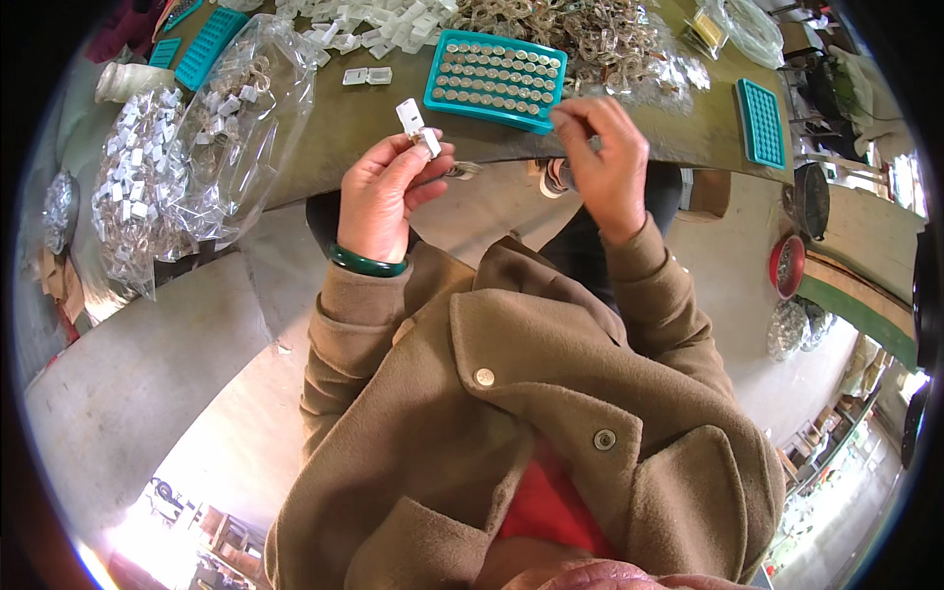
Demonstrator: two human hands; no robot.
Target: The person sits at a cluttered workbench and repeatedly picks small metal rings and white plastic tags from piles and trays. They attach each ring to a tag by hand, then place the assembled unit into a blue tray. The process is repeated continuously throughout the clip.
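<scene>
Head view: left hand [383, 192] pinches small hinged white plastic case [410, 116] between thumb and fingers, clear of table [329, 143], flap standing up. Green bangle [367, 262] on left wrist. Right hand [612, 162] at near right corner of teal tray [536, 124]; thumb and forefinger bent close together; cannot tell whether they touch or grip anything. Round silvery discs [497, 74] fill tray in rows. Open white case [367, 76] lies left of tray, heap of white plastic cases [393, 20] beyond. Clear plastic bag [246, 128] at left.
</scene>
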